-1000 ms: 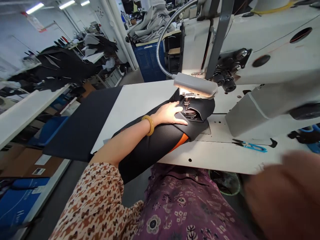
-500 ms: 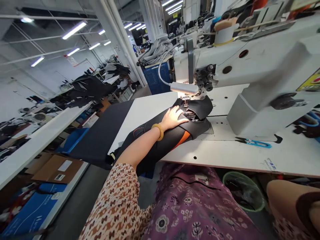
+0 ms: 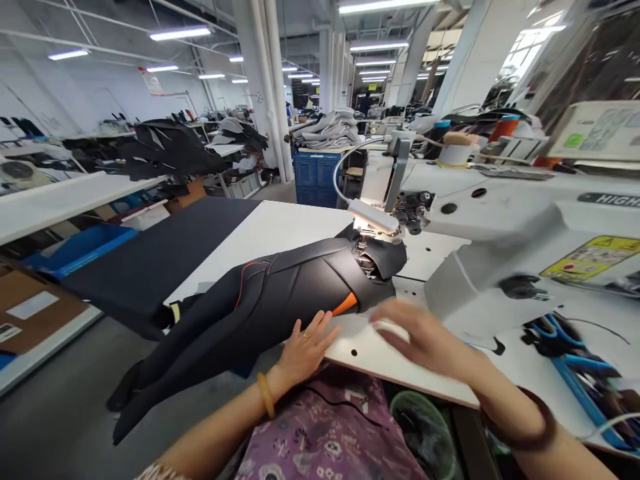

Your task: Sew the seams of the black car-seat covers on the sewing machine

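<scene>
My left hand (image 3: 305, 351) lies open, fingers spread, with its fingertips on the lower edge of a black neoprene wetsuit (image 3: 280, 313); it isn't gripping anything. A gold-coloured ring (image 3: 305, 335) sits on one finger and a yellow bangle (image 3: 265, 395) on my wrist. My right hand (image 3: 425, 340) is blurred, hanging loosely curved and empty above the white sewing table (image 3: 370, 353), and I cannot tell whether it touches the surface. A dark bangle (image 3: 520, 420) circles that wrist.

The wetsuit lies on its side across the table, its legs trailing off the near left edge and its feet (image 3: 125, 393) hanging low. It has a textured chest panel, with an orange insert (image 3: 345, 305) by my hand and thin orange piping. Its shoulder end sits under the presser foot (image 3: 367, 257) of the sewing machine (image 3: 500, 227), lit by a gooseneck lamp (image 3: 373, 217).

To my right lie blue-handled scissors (image 3: 565, 347). On the machine I can read "HIGH" (image 3: 607, 200) beside a yellow warning label (image 3: 593, 259), whose small print is unreadable. Left of the table lies a dark mat (image 3: 150, 260). Farther off, grey fabric (image 3: 327, 130) is stacked on a blue crate (image 3: 315, 180), and black garments (image 3: 170, 150) are heaped on a far bench.
</scene>
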